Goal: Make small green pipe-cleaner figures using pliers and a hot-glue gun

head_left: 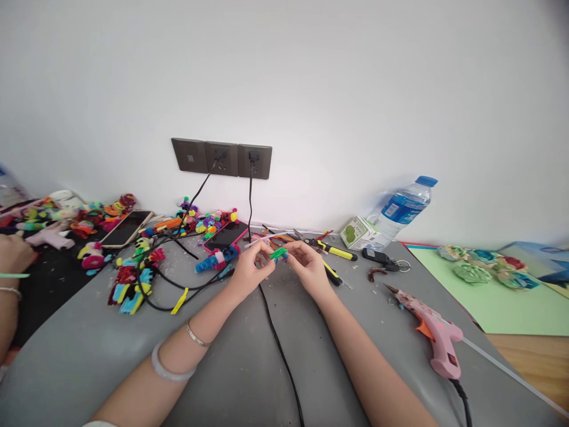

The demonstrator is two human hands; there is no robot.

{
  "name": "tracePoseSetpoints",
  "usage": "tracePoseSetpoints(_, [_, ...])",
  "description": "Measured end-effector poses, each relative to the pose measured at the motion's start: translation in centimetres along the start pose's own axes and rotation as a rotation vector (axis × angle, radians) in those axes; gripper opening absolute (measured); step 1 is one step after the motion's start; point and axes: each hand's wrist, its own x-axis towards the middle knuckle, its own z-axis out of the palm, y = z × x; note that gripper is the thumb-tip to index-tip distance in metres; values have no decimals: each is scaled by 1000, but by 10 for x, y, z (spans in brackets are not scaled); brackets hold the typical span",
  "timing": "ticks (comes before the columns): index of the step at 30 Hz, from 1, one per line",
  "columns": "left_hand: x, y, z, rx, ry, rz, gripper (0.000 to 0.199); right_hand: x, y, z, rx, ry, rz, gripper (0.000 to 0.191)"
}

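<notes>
A small green pipe-cleaner piece [279,254] with some blue on its underside is pinched between my two hands, above the grey mat. My left hand [253,264] grips its left end with thumb and fingertips. On the opposite side, my right hand [307,267] holds the other end the same way. Just left of my left hand lies a blue pipe-cleaner bundle [217,259] with a pink band. Yellow-and-black handled pliers [338,250] rest behind my right hand, and a second yellow-and-black handle [332,274] lies partly hidden beside it.
A pink glue gun [438,338] lies at right, its cord trailing forward. Pipe-cleaner figures [131,279], phones [128,229] and black cables [155,307] spread left. A water bottle [406,207], keys [386,260] and green paper [502,308] stand or lie right. Another person's hand [15,258] is far left.
</notes>
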Motion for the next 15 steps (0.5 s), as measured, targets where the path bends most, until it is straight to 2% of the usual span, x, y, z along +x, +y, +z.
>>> tracePoseSetpoints(15, [1,0,0,-10,21,-16,9,0,-4,2,-5,-18,4,28])
